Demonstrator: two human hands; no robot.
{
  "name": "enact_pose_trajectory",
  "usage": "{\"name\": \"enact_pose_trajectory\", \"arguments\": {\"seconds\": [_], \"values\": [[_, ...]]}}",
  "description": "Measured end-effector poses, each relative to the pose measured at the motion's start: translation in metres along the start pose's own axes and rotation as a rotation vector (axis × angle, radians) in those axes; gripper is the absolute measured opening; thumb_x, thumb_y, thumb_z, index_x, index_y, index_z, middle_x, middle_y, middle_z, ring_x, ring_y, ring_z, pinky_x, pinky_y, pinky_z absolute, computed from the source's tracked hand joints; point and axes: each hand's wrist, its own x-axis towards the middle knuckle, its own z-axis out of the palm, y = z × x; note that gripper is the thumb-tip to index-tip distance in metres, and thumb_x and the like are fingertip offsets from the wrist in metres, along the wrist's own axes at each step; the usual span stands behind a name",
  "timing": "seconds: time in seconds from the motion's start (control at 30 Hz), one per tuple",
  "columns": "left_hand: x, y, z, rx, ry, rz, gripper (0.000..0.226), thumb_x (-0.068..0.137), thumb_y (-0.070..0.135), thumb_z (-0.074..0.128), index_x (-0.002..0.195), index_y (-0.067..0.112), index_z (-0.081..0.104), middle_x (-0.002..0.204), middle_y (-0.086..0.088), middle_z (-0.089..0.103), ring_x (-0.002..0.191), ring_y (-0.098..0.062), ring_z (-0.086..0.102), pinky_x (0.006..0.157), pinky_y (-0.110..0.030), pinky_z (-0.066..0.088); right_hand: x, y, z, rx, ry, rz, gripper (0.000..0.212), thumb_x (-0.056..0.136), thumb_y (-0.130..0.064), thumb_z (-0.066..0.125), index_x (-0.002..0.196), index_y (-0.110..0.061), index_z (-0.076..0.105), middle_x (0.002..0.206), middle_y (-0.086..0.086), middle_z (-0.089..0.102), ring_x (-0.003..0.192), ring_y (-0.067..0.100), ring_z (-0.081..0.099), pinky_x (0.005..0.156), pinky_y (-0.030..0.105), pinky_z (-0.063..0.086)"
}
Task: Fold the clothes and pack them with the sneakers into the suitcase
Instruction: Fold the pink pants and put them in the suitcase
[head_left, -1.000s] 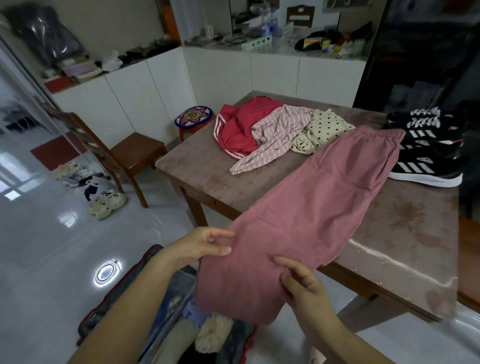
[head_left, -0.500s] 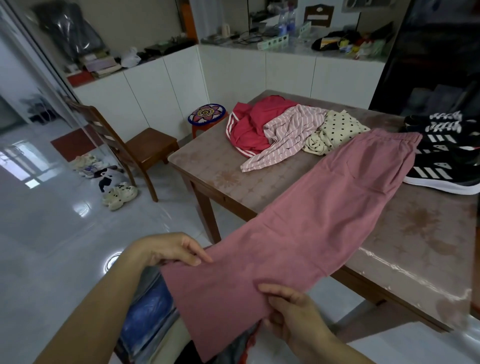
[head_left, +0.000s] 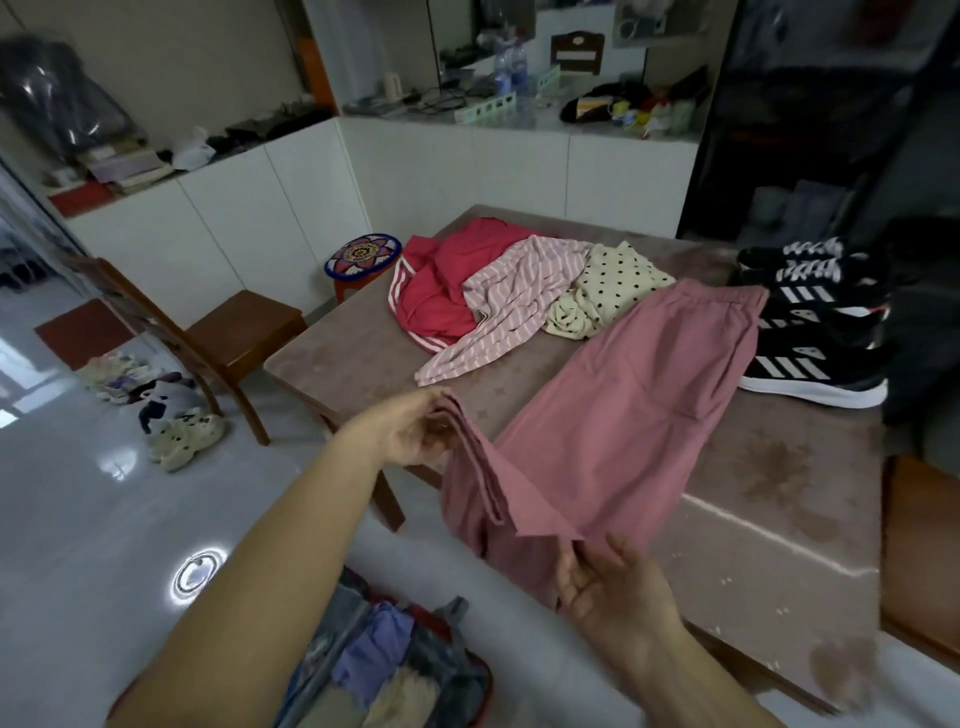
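- The pink trousers (head_left: 623, 415) lie lengthwise on the worktop (head_left: 779, 519). The waistband points to 1 o'clock, and the leg ends hang off the near edge toward 7 o'clock.
- The left grip (head_left: 410, 436) is clenched on the bunched hem, which it holds raised at the trousers' 9 o'clock side.
- The right grip (head_left: 613, 587), palm up, pinches a hem corner between thumb and fingers at the trousers' 6 o'clock end.
- The black sneakers (head_left: 815, 364) with white stripes stand on the worktop at 3 o'clock of the trousers, just beside the waistband.
- A red garment (head_left: 441, 291), a striped garment (head_left: 514, 291) and a polka-dot garment (head_left: 618, 280) lie heaped and overlapping at 11 o'clock of the trousers.
- The suitcase (head_left: 485, 686) lies open on the floor at 6 o'clock of the view, with clothes in it.
- A wooden chair (head_left: 228, 332) stands at 9 o'clock of the worktop, and a patterned stool (head_left: 363, 254) at 10 o'clock.
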Motion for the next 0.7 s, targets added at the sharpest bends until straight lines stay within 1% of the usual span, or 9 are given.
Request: {"name": "enact_pose_trajectory", "arguments": {"seconds": [0.07,0.17,0.23,0.3,0.37,0.43,0.5,0.63,0.7], "values": [[0.015,0.020,0.039,-0.008,-0.032,0.013,0.039,0.095,0.043,0.042,0.072,0.015,0.057,0.062,-0.003,0.057,0.049,-0.014,0.061,0.043,-0.018,0.046,0.015,-0.033,0.004,0.045,0.008,-0.039,0.035,0.097,-0.029,0.041,0.092,0.003,0.054,0.081,0.017,0.065,0.068,0.023,0.066,0.055,0.030,0.057],[0.043,0.032,0.079,-0.030,-0.057,0.018,0.048,0.095,0.056,0.035,0.123,0.018,0.042,0.086,-0.013,0.061,0.071,-0.022,0.063,0.063,-0.032,0.051,0.043,-0.075,0.002,0.032,0.086,-0.083,0.040,0.099,-0.035,0.037,0.100,0.003,0.050,0.076,0.022,0.067,0.075,0.026,0.064,0.051,0.031,0.056],[0.066,0.029,0.097,0.035,-0.072,-0.012,0.063,0.094,0.054,0.041,0.140,0.013,0.030,0.099,-0.014,0.059,0.079,-0.025,0.061,0.072,-0.037,0.048,0.059,-0.093,-0.004,-0.013,0.139,-0.100,0.037,0.098,-0.033,0.037,0.099,0.003,0.049,0.064,0.022,0.067,0.061,0.028,0.068,0.046,0.031,0.056],[0.087,0.019,0.115,0.143,-0.052,-0.017,0.063,0.094,0.048,0.046,0.141,0.009,0.033,0.118,-0.015,0.055,0.088,-0.026,0.060,0.081,-0.039,0.048,0.067,-0.106,-0.009,-0.086,0.199,-0.100,0.028,0.097,-0.025,0.040,0.085,-0.002,0.048,0.051,0.015,0.064,0.049,0.025,0.066,0.044,0.027,0.053],[0.108,0.002,0.126,0.378,0.108,0.135,0.052,0.096,0.036,0.050,0.139,0.010,0.040,0.133,-0.014,0.051,0.107,-0.028,0.057,0.096,-0.039,0.043,0.072,-0.116,-0.012,-0.215,0.258,-0.128,0.024,0.097,-0.015,0.042,0.076,-0.006,0.047,0.046,0.012,0.060,0.047,0.024,0.063,0.044,0.023,0.050],[0.125,-0.017,0.127,0.726,0.308,0.387,0.045,0.093,0.024,0.054,0.135,0.010,0.046,0.135,-0.014,0.052,0.121,-0.028,0.051,0.103,-0.033,0.038,0.077,-0.126,-0.012,-0.428,0.302,-0.198,0.017,0.093,-0.007,0.048,0.078,-0.003,0.054,0.049,0.013,0.062,0.042,0.019,0.061,0.039,0.021,0.048],[0.132,-0.039,0.122,0.867,0.343,0.477,0.046,0.089,0.021,0.059,0.133,0.009,0.049,0.133,-0.012,0.054,0.121,-0.027,0.052,0.101,-0.029,0.038,0.090,-0.141,-0.013,-0.692,0.336,-0.325,0.013,0.090,-0.001,0.053,0.079,-0.003,0.059,0.054,0.011,0.063,0.044,0.016,0.060,0.039,0.021,0.047],[0.124,-0.074,0.097,0.829,0.312,0.425,0.075,0.072,0.063,0.061,0.131,0.017,0.050,0.130,-0.005,0.056,0.115,-0.018,0.054,0.095,-0.023,0.040,0.120,-0.174,-0.001,-1.257,0.347,-0.516,0.005,0.083,-0.004,0.064,0.080,-0.001,0.067,0.065,0.008,0.060,0.067,0.024,0.057,0.072,0.046,0.053],[0.117,-0.086,0.082,0.791,0.339,0.460,0.099,0.055,0.084,0.050,0.128,0.018,0.051,0.127,-0.002,0.056,0.112,-0.013,0.053,0.092,-0.019,0.038,0.135,-0.181,0.006,-1.397,0.313,-0.501,0.009,0.081,-0.010,0.070,0.083,-0.002,0.067,0.067,0.004,0.060,0.075,0.024,0.058,0.080,0.050,0.053]]}}
